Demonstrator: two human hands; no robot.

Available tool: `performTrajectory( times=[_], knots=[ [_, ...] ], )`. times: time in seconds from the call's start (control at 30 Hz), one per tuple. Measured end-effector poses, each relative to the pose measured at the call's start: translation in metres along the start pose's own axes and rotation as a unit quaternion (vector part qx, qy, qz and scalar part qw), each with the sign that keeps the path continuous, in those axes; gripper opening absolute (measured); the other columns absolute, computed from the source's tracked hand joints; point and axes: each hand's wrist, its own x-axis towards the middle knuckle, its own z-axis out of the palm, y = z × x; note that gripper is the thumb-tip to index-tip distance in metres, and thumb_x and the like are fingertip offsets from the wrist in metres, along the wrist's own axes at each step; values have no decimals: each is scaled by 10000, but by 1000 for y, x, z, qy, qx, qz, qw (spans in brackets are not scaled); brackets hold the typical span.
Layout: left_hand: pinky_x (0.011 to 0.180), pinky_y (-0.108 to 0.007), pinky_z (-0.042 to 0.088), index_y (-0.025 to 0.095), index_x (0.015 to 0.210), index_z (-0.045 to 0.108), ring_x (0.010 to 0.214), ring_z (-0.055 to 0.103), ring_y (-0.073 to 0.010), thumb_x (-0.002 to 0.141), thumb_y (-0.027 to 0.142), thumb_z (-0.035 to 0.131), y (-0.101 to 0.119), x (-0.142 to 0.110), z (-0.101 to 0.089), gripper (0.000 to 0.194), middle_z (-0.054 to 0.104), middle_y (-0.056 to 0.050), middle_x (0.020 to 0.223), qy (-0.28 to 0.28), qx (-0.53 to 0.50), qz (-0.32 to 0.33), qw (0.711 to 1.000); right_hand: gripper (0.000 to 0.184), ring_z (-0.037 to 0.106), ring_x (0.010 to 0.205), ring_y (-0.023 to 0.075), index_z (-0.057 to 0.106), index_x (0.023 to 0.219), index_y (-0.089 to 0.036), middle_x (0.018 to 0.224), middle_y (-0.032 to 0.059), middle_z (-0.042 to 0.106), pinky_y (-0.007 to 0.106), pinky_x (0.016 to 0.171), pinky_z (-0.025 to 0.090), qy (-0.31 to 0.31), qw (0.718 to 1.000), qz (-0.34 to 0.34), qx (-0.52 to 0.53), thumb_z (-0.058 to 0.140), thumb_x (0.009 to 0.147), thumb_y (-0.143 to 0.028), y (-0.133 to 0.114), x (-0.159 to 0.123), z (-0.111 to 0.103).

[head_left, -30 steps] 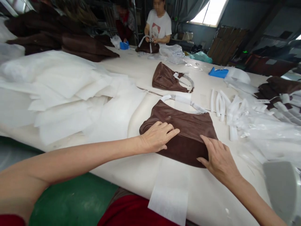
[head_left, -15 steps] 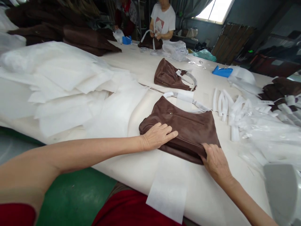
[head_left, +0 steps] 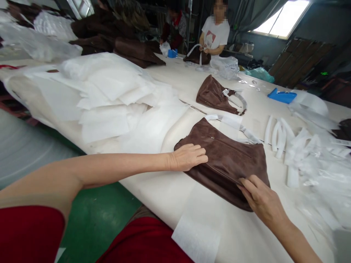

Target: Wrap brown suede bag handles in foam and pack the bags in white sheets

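Observation:
A brown leather handbag (head_left: pixel 233 153) lies on its side on the white table, its base edge towards me. White wrapping covers its strap, which stretches out on the far side. My left hand (head_left: pixel 189 157) is closed at the bag's lower left part, with fingers curled against the leather. At the lower right, my right hand (head_left: pixel 257 193) pinches the seam along the base edge between thumb and fingers. A white sheet (head_left: pixel 199 223) lies beneath the near side of the bag and hangs over the table edge.
Another brown handbag (head_left: pixel 219 95) lies farther back. White sheets (head_left: pixel 109 91) are heaped on the left. Padded white strips (head_left: pixel 281 135) and clear plastic (head_left: pixel 320 175) lie on the right, below a blue tape dispenser (head_left: pixel 282 95). Across the table a person (head_left: pixel 215 33) handles another bag.
The view has swung left, so things appear farther right. My left fingers have curled in more on the bag. My right hand has shifted its grip along the base seam.

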Motion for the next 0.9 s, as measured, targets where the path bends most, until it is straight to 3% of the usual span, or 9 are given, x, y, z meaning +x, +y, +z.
performTrajectory(
  times=[0.13,0.27,0.37,0.47,0.6,0.7,0.77,0.83,0.9],
  knots=[
    [736,-346,401,211,1013,554,887,504,-223,840,129,571,-21,-18,-3,193,594,-67,1005,-12,-60,-21,998,336,619,715,151,579,1241,-177,872,54,576,242,588,477,23,998,-38,-42,388,970,-123,5,-11,15],
    [750,-338,443,204,905,545,831,495,-222,898,138,482,-35,-34,6,92,592,-77,931,1,-87,-34,996,562,604,696,148,514,1373,-270,889,59,556,225,574,491,51,997,-47,-41,356,896,-20,3,-19,23],
    [802,-314,461,205,901,548,863,510,-210,918,112,417,-38,-42,13,162,601,-79,949,7,-96,-38,995,747,583,686,143,406,1467,-355,891,46,548,229,615,509,52,996,-52,-41,346,839,45,3,-25,30],
    [798,-292,472,202,907,563,866,519,-198,909,57,364,-36,-50,20,246,607,-83,953,12,-104,-50,993,830,594,747,154,372,1493,-377,929,55,550,245,661,527,35,998,-50,-29,336,795,71,4,-34,41],
    [775,-292,480,200,839,588,876,535,-201,889,20,338,-34,-61,24,312,627,-91,964,11,-109,-68,992,806,583,785,162,485,1427,-364,934,59,553,254,674,538,31,999,-33,-17,334,774,82,0,-40,48],
    [794,-280,492,188,866,622,901,571,-192,810,-12,382,-37,-64,4,317,641,-79,976,2,-119,-67,991,759,570,784,165,539,1385,-352,917,56,553,282,701,548,30,999,-24,-9,331,799,85,-7,-34,43],
    [770,-248,501,203,951,657,861,611,-168,742,13,460,-42,-58,-21,344,667,-33,975,-46,-157,-72,984,715,564,783,166,561,1366,-337,903,56,553,292,705,546,27,999,-22,-2,331,831,79,-11,-28,38],
    [736,-220,503,249,1009,684,795,649,-140,723,60,514,-45,-40,-45,383,706,33,955,-105,-201,-97,969,656,553,771,161,582,1346,-318,886,53,552,284,697,539,28,999,-16,2,342,869,63,-13,-24,35],
    [804,-229,506,269,1058,690,867,680,-141,795,111,521,-40,-15,-56,350,734,50,1013,-102,-216,-99,966,613,546,762,153,593,1335,-308,874,49,552,278,700,532,30,999,-11,3,349,898,47,-14,-22,35]
  ],
)
